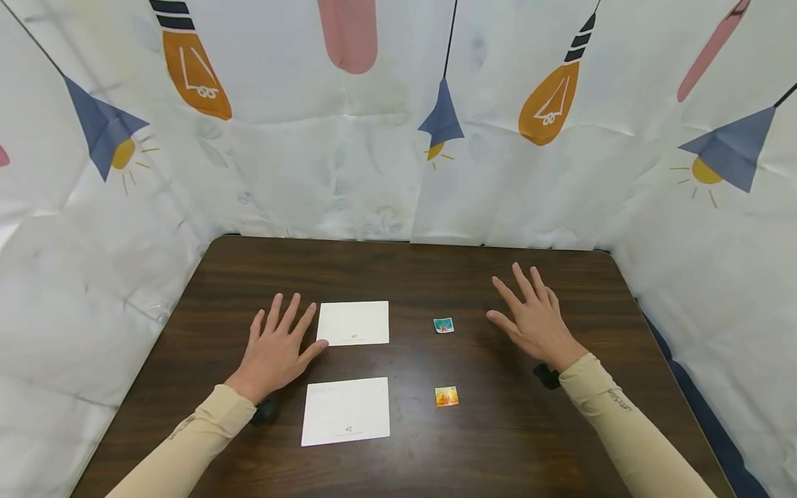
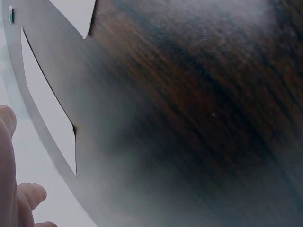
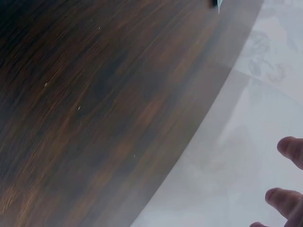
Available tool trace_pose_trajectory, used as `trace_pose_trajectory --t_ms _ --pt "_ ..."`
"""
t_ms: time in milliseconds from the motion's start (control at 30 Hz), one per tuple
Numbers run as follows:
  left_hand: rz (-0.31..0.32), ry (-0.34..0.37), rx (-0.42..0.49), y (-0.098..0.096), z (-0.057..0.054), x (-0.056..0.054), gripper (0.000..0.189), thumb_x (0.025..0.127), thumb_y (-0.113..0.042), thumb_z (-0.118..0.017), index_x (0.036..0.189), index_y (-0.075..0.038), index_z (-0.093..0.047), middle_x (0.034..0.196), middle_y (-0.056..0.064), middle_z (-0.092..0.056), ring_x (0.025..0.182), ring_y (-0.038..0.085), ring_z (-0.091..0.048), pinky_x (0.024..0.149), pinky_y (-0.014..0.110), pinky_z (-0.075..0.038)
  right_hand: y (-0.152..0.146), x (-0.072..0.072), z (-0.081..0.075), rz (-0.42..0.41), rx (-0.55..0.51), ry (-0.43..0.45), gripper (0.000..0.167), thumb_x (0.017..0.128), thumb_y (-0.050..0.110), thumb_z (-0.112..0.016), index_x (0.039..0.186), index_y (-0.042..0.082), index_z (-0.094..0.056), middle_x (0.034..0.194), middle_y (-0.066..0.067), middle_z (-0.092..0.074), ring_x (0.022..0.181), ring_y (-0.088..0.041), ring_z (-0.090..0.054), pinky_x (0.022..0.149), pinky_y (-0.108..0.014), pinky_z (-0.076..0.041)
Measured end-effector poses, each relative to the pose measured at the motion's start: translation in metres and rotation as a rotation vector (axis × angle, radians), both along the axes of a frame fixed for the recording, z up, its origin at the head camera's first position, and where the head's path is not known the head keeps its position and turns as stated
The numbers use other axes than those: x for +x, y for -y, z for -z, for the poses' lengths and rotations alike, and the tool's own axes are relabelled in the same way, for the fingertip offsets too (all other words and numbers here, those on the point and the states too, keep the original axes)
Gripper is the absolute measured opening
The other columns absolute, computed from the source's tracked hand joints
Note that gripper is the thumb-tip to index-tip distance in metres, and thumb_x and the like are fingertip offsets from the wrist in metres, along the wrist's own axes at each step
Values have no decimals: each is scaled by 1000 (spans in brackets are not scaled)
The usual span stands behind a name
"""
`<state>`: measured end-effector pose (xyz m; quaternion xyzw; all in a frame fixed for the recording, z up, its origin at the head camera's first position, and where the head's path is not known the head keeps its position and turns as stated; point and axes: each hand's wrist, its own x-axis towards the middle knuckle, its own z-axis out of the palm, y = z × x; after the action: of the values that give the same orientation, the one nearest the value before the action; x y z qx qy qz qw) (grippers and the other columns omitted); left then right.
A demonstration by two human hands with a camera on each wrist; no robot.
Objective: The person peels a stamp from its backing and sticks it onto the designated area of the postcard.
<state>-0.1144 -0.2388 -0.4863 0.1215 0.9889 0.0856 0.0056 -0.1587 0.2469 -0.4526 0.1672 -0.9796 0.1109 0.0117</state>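
Two white envelopes lie flat, one behind the other: the far envelope (image 1: 353,324) and the near envelope (image 1: 346,412), both with small print. To their right are two small stamps, a teal stamp (image 1: 443,325) level with the far envelope and an orange-yellow stamp (image 1: 446,396) level with the near one. My left hand (image 1: 274,349), fingers spread, is at the left of the far envelope; its thumb overlaps a corner in the head view, and I cannot tell whether it touches. Holding nothing, my right hand (image 1: 535,321) has its fingers spread to the right of the teal stamp.
The dark wood-grain table (image 1: 498,443) has rounded far corners. A white curtain (image 1: 349,173) printed with lamps and bulbs surrounds its back and sides. Each wrist carries a small black device, seen below the left cuff (image 1: 264,413) and the right cuff (image 1: 547,376).
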Motion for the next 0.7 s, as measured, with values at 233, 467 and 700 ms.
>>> trace_pose_trajectory --t_ms 233,467,700 --pt "-2 21 4 -3 2 -2 79 102 -58 -54 163 -14 -32 173 22 -19 160 50 -9 124 73 -11 9 -4 6 -27 4 9 74 103 58 -52 165 26 -28 176 -18 -6 162 -49 -1 121 -76 -17" --pt "4 26 10 -5 6 -5 79 102 -57 -55 163 -13 -32 173 22 -19 160 50 -7 124 74 -10 17 -6 13 -48 -3 12 73 103 58 -52 165 26 -29 176 -17 -6 162 -49 -3 121 -75 -18" --pt "8 21 -8 -6 10 -6 77 102 -55 -56 162 -13 -34 172 22 -20 160 50 -10 124 74 -13 25 -8 19 -59 -4 22 73 102 57 -54 164 26 -31 176 -17 -8 161 -49 -4 122 -74 -19"
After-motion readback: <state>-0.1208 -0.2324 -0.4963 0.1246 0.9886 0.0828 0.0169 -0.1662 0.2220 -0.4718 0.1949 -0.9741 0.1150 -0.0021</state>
